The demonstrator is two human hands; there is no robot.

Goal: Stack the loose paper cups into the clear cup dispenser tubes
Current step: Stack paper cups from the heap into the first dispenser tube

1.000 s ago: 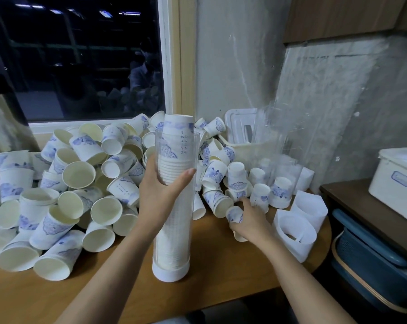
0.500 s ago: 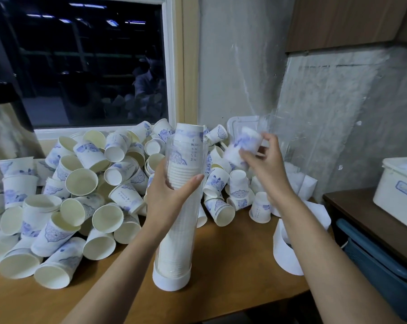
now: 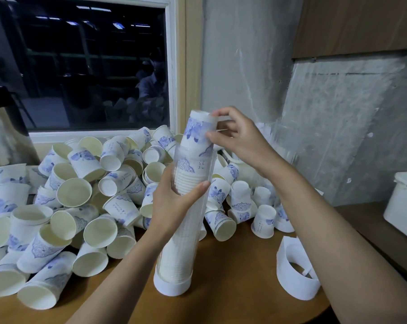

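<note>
Seen from the head, the left hand has its grip wrapped round the clear dispenser tube, slightly tilted on the table, while the right hand has its grip pinched on the bottom-up paper cup topping the tube's stack, with loose cups heaped to the left.

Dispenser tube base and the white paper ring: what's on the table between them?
Only bare wooden table lies between tube base and paper ring, head view.
</note>
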